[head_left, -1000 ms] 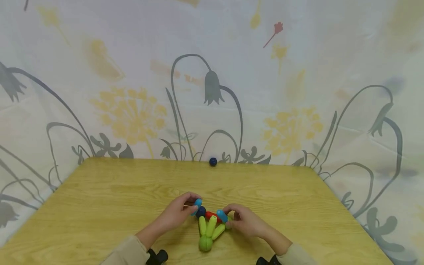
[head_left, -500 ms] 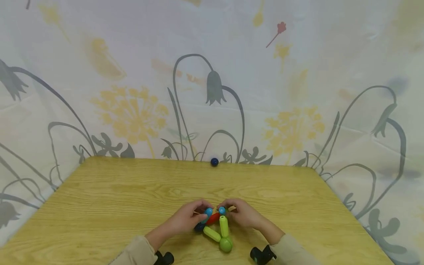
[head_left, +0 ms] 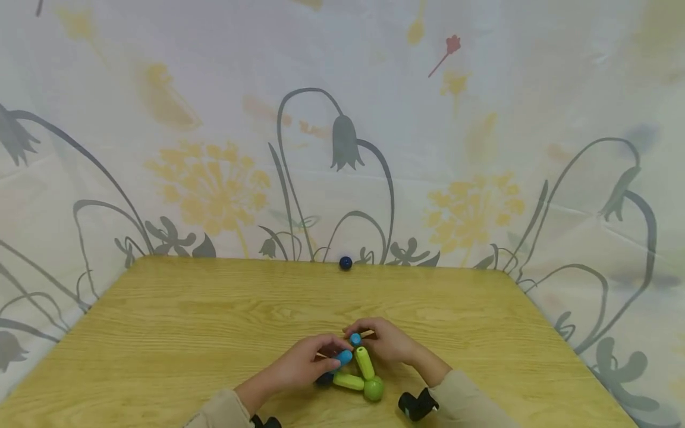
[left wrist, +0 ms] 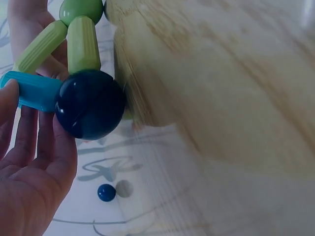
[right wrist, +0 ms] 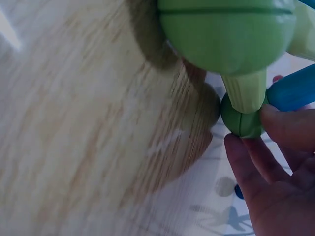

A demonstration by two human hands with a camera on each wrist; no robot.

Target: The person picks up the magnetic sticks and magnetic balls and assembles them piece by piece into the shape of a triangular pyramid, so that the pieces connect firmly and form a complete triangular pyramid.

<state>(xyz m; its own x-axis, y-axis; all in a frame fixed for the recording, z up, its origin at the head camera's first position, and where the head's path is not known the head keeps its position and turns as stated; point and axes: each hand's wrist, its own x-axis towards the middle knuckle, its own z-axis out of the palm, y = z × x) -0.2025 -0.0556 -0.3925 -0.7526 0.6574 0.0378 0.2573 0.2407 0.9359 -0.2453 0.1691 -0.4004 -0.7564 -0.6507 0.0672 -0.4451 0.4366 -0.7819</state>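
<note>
A toy made of magnetic rods and balls stands on the table between both hands. My left hand (head_left: 302, 359) pinches a blue rod (left wrist: 39, 92) that slants up from a dark blue ball (left wrist: 91, 104). Two light green rods (head_left: 348, 381) (head_left: 365, 362) meet at a green ball (head_left: 373, 389) on the near side. At the far right corner, my right hand (head_left: 387, 340) holds another green ball (right wrist: 241, 115) between thumb and fingers, and a second blue rod (right wrist: 293, 88) rises there. Just a speck of a red rod (right wrist: 277, 77) shows in the right wrist view.
A loose dark blue ball (head_left: 345, 263) lies at the table's far edge, against a flower-printed cloth (head_left: 241, 148). The wood-grain table (head_left: 214, 309) stretches around the hands. Black wrist cameras (head_left: 418, 405) sit at both cuffs.
The toy has turned, its near green ball swinging from left to right. My hands have come closer together, the left moving right and nearer. The red rod is now hidden in the head view.
</note>
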